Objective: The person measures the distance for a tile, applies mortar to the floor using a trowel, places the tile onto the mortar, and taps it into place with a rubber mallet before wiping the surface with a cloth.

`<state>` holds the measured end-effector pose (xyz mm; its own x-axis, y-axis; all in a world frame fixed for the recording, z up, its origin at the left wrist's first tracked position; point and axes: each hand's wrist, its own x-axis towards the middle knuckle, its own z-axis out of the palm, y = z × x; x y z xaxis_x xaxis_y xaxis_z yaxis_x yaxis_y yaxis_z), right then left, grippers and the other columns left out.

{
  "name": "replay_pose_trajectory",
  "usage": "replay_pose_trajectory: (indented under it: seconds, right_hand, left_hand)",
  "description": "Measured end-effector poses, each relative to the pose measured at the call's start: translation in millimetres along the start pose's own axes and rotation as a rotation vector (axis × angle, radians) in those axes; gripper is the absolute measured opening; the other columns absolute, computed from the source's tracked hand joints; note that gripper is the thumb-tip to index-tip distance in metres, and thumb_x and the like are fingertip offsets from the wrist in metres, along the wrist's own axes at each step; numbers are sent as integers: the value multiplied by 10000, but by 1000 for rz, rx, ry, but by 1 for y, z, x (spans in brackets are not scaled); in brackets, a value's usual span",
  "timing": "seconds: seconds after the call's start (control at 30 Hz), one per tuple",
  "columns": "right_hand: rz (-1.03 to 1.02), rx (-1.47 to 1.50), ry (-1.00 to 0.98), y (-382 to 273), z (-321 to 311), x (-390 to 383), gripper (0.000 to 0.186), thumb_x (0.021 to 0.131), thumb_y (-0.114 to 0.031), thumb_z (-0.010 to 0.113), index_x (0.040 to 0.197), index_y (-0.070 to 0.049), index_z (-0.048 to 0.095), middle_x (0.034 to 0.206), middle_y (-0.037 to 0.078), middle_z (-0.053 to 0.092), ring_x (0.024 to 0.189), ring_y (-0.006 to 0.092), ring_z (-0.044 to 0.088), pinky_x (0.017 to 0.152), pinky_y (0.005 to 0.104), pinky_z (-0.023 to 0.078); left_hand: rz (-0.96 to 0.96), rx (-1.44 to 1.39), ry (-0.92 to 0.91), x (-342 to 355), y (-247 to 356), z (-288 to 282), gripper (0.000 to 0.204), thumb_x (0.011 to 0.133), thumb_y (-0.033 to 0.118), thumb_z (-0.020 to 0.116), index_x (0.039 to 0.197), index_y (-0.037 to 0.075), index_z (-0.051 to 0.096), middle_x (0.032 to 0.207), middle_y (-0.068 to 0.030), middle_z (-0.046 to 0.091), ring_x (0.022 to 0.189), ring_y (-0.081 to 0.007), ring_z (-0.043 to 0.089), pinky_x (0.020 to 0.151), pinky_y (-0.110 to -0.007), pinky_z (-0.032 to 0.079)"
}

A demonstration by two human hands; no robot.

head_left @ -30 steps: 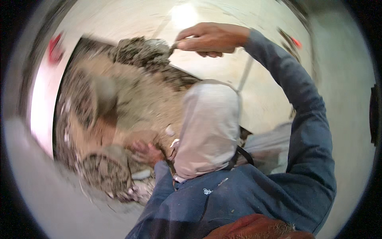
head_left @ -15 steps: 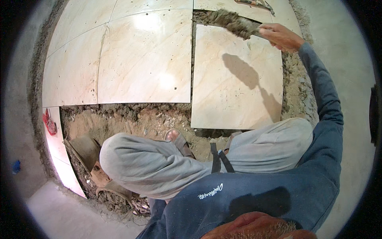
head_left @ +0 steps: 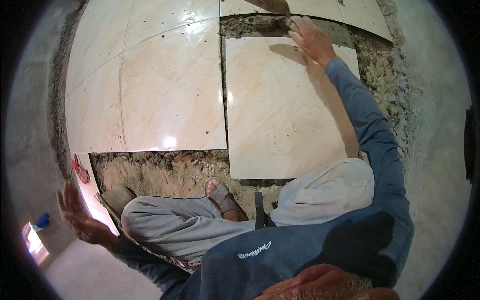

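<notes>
My right hand (head_left: 316,41) grips a trowel at the far side of a loose cream tile (head_left: 275,115). The trowel's blade (head_left: 272,5) points left over the laid tiles, partly cut off by the frame's top edge, and no heap of mortar shows on it. Below it, dark mortar (head_left: 255,26) lies along the gap between the loose tile and the far row. Over at the left, my left hand (head_left: 82,217) is raised with its fingers stretched out, holding nothing, near a narrow strip of tile.
Laid cream tiles (head_left: 170,95) cover the far left. Rough sandy ground (head_left: 145,177) shows before my feet. A bucket-like container (head_left: 116,200) stands by my left knee, close to a bundle of red string (head_left: 81,170). Grey walls (head_left: 435,150) border both sides.
The mortar heap has left the trowel. My right hand has moved left and farther away with the trowel. My left hand has come into view at the left, and the view has shifted.
</notes>
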<state>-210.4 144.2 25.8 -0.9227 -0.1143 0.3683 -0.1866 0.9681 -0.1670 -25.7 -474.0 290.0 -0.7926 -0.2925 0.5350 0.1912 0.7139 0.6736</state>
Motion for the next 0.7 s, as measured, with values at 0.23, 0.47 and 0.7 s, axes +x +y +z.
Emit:
replay_pose_trajectory:
  seconds: [0.23,0.47,0.7]
  right_hand:
    - [188,18,-455,-52,10,10,310,1007,-276,532,1164,-9,534,1079,303,668,1010,437,686,845,553,543]
    - [366,53,-512,17,3,-29,423,1029,-379,516,1279,-39,543,1092,237,700,1034,424,674,876,574,511]
    - [680,242,-545,90,-41,-63,561,1057,-449,501,1420,-21,491,724,121,538,511,205,471,497,406,451]
  left_hand:
    - [292,263,-992,-36,52,168,371,979,96,666,1341,27,622,1322,-178,673,1217,-287,657,1026,-373,517]
    - [7,186,-1223,-45,80,189,479,1005,239,660,1436,60,556,1226,-259,693,1149,-339,684,934,-446,559]
    - [-26,158,-1194,-39,73,178,477,1030,261,623,1455,68,528,1212,-255,698,1129,-340,691,931,-453,556]
